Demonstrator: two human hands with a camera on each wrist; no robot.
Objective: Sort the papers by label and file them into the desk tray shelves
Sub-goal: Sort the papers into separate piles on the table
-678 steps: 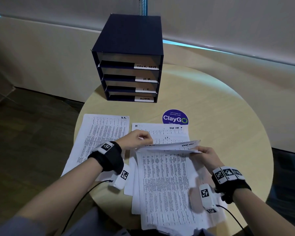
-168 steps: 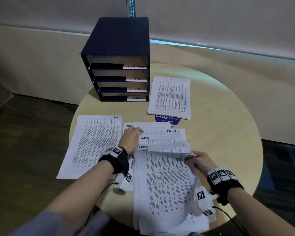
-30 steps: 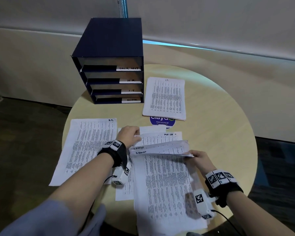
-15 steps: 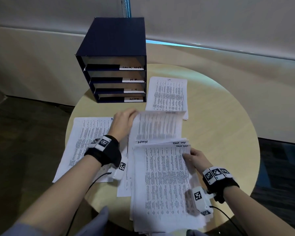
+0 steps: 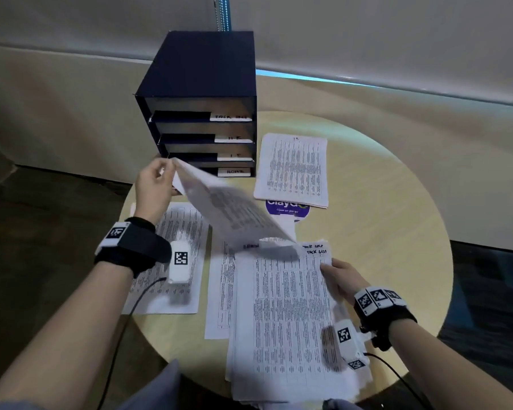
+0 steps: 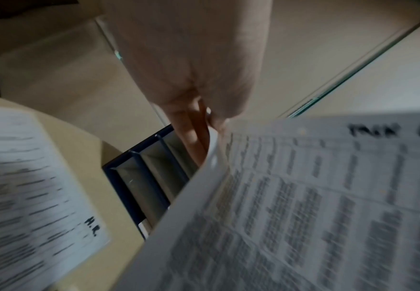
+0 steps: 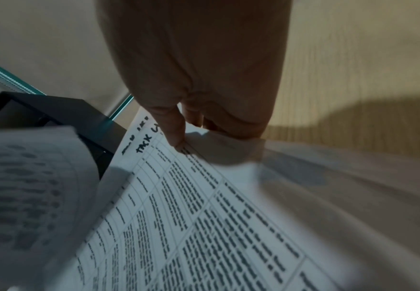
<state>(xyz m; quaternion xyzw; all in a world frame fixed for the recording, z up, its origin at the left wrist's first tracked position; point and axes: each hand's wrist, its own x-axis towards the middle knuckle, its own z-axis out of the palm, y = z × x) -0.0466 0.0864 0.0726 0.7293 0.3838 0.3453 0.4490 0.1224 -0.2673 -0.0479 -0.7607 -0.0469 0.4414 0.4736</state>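
Observation:
My left hand (image 5: 167,173) pinches the top edge of one printed sheet (image 5: 231,214) and holds it tilted in the air in front of the dark blue desk tray (image 5: 202,81). In the left wrist view the hand (image 6: 203,126) grips the sheet (image 6: 303,196), headed "TASK LI…". The tray's four shelves read task list, H.R., I.T., admin. My right hand (image 5: 329,266) pinches the right edge of the main paper stack (image 5: 287,321). In the right wrist view the fingers (image 7: 176,135) press its top sheet (image 7: 203,216).
An H.R. pile (image 5: 181,232) lies left of the stack, partly under my left wrist. An I.T. pile (image 5: 293,170) lies right of the tray, over a purple sticker (image 5: 287,207). The round wooden table (image 5: 382,232) ends near my body; a wall runs behind.
My left hand has lifted one sheet off the stack, up and left toward the tray. The right hand has stayed at the stack's right edge, and the raised sheets there have dropped flat.

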